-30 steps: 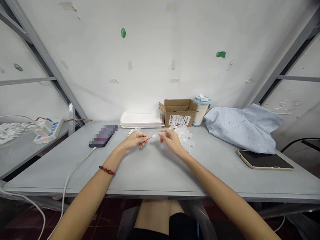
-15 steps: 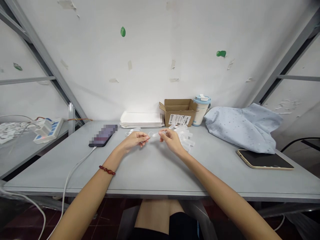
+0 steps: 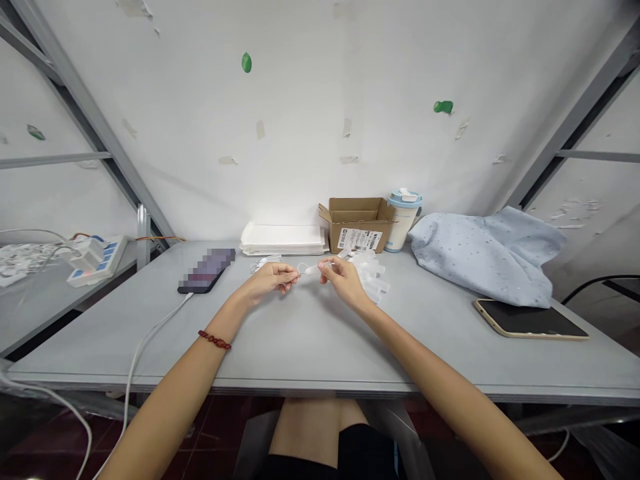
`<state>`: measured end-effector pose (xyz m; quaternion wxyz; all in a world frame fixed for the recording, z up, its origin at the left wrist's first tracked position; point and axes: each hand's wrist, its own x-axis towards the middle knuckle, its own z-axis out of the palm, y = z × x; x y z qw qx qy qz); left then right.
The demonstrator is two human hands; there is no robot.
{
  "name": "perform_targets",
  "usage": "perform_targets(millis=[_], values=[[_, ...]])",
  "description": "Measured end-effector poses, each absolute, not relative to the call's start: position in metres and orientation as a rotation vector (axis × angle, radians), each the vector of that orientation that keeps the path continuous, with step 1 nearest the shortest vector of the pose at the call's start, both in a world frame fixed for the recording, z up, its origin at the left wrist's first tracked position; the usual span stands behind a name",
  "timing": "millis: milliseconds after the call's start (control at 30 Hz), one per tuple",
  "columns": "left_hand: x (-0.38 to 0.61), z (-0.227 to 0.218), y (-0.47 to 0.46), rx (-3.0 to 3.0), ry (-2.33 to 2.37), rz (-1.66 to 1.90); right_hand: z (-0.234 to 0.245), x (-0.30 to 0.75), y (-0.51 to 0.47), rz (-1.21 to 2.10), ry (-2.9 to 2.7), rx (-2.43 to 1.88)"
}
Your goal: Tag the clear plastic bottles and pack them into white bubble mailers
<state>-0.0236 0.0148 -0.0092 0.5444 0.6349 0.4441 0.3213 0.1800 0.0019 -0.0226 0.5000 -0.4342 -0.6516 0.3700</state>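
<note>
Above the grey table [image 3: 300,340], both hands meet at a small translucent white plastic piece [image 3: 311,271]. My right hand [image 3: 344,279] pinches this piece between thumb and fingertips from the right. A thin white loop [image 3: 303,266] shows at its left end, where my left hand [image 3: 273,279] is pinched closed; the loop seems to run into those fingertips. Its exact kind is too small to make out. Similar translucent pieces [image 3: 375,273] lie in a loose pile just right of and behind my right hand. Small clear and white items [image 3: 267,262] lie behind my left hand.
Behind the hands stand a stack of white sheets [image 3: 284,240], an open cardboard box [image 3: 361,223] and a lidded cup [image 3: 401,223]. A blue cloth [image 3: 485,250] and a phone [image 3: 530,320] lie right. Another phone [image 3: 207,270] with a white cable [image 3: 145,340] lies left.
</note>
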Motion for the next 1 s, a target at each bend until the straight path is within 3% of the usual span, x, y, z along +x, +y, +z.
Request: perform_targets(millis=[1000], values=[[-0.008, -0.010, 0.007, 1.449, 1.086, 0.771, -0.030, 0.175, -0.003, 0.875, -1.556, -1.096]])
